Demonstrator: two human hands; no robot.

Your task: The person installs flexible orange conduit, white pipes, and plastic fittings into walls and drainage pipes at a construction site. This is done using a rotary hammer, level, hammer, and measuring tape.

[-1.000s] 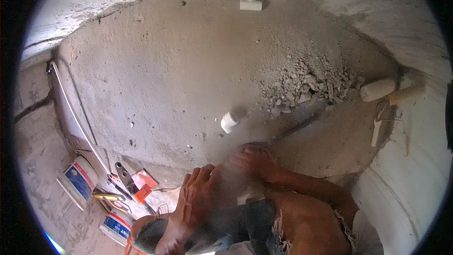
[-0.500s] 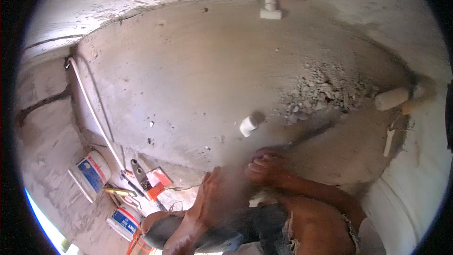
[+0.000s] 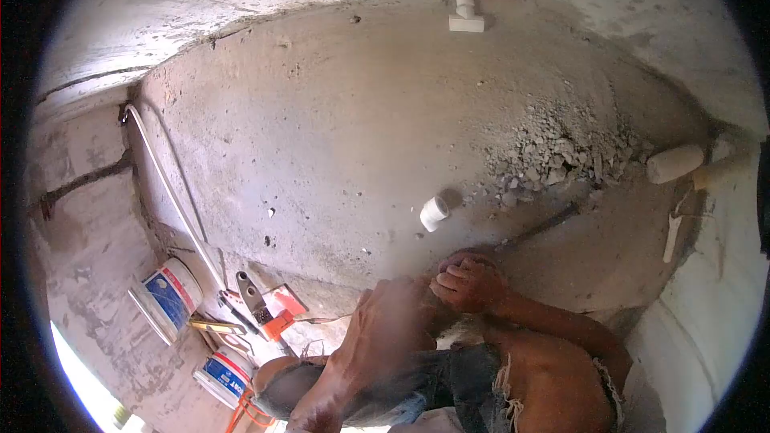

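Note:
My left hand [image 3: 385,325] is low in the middle of the view, above my knees, its fingers smeared by haze and blur. Close to its right, my right hand [image 3: 468,285] is closed, with curled fingers around a small, round, purplish-brown thing that I cannot make out. A dark rod-like strip [image 3: 539,228] lies on the floor beyond my right hand. Just above the hands, a short white pipe elbow [image 3: 434,213] rests on the grey floor.
Rubble [image 3: 561,148] lies to the right, beside a pale cylinder [image 3: 675,164]. A white pipe fitting [image 3: 466,22] is at the top. On the left are a long white pipe [image 3: 172,192], a red-and-grey tool [image 3: 277,325] and two labelled buckets [image 3: 172,297], [image 3: 224,375].
The whole view has shifted slightly, with the floor objects now a little farther right. My hands remain close together, and my right hand and the round thing show more clearly.

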